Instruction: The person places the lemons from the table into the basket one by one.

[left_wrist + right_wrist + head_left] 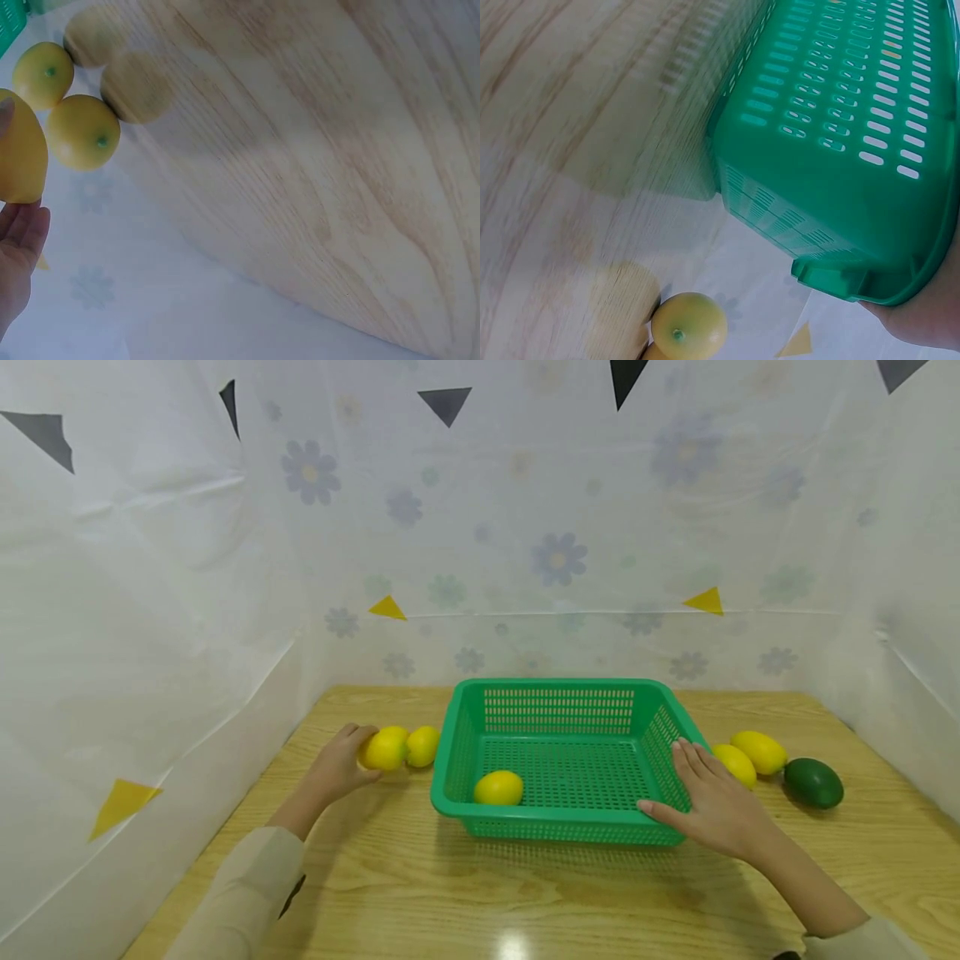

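My left hand point(341, 764) pinches a yellow lemon point(386, 749) between thumb and fingers, left of a green plastic basket point(551, 816). In the left wrist view, the held lemon point(21, 157) is cut off by the frame edge. Two more lemons, a nearer one point(84, 133) and a farther one point(43, 75), lie on the table beside it. Only one of these, a lemon point(423, 747), shows clearly in the head view. My right hand point(716, 806) rests on the basket's right front corner, fingers extended over the rim, thumb spread. One lemon point(498, 788) lies inside the basket, front left.
Right of the basket lie two lemons, one partly behind my right hand point(735, 766) and one farther back point(759, 752). A dark green, avocado-like fruit point(813, 782) sits beside them. White patterned sheeting point(480, 527) surrounds the wooden table point(420, 893) on the back and sides.
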Tool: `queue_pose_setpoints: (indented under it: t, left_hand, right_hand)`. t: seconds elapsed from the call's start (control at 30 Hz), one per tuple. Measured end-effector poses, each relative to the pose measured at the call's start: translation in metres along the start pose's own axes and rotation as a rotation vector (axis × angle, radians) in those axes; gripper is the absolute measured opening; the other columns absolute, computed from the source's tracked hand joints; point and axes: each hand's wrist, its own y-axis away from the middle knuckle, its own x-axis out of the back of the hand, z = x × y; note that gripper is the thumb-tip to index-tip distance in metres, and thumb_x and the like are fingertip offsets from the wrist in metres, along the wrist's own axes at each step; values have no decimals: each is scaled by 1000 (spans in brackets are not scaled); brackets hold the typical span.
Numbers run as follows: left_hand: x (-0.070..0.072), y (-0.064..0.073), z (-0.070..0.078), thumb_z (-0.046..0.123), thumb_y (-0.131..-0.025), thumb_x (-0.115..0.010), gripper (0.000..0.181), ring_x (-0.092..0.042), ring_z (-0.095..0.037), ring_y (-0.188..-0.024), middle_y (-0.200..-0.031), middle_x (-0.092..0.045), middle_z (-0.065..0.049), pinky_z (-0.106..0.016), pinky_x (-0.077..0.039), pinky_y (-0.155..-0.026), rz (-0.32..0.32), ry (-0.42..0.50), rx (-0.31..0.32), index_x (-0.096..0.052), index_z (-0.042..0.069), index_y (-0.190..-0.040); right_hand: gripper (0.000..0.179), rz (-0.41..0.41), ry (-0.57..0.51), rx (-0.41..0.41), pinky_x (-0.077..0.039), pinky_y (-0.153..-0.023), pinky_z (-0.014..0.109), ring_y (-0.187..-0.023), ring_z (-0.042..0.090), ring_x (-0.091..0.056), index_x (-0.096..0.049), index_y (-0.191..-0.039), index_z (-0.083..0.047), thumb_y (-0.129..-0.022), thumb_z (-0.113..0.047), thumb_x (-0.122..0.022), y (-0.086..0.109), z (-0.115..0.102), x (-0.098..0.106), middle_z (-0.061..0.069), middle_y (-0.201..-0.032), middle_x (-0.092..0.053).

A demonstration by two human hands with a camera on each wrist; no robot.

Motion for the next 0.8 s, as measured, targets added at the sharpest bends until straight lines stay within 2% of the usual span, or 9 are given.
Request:
queue_pose_setpoints:
  t: [0.17, 0.47, 0.8]
  left_hand:
    - [3, -3, 4, 10, -68, -81, 59, -58, -37, -96, -109, -56, -22, -51, -50, -85, -1, -2, -8, -54, -4, -119]
    - [9, -10, 15, 17, -72, -80, 63, -57, -37, -102, -115, -54, -22, -52, -49, -88, -54, 4, 16, -51, -3, -124]
    - [12, -17, 25, 15, -71, -80, 62, -56, -36, -102, -113, -54, -21, -52, -48, -90, -26, 14, -12, -52, -4, -123]
  right_hand:
    - [96, 0, 1, 0, -21, -105, 63, -134, 52, -18, -17, -143, 13, -87, -56, -53, 0, 0, 0, 35, -148, -15]
    - [97, -4, 2, -8, -21, -105, 63, -134, 52, -18, -16, -143, 13, -86, -56, -53, 0, -1, 1, 35, -148, -14]
    - [96, -12, -6, -7, -20, -105, 63, -134, 52, -18, -16, -143, 13, -86, -56, -53, 0, -1, 1, 35, -148, -14]
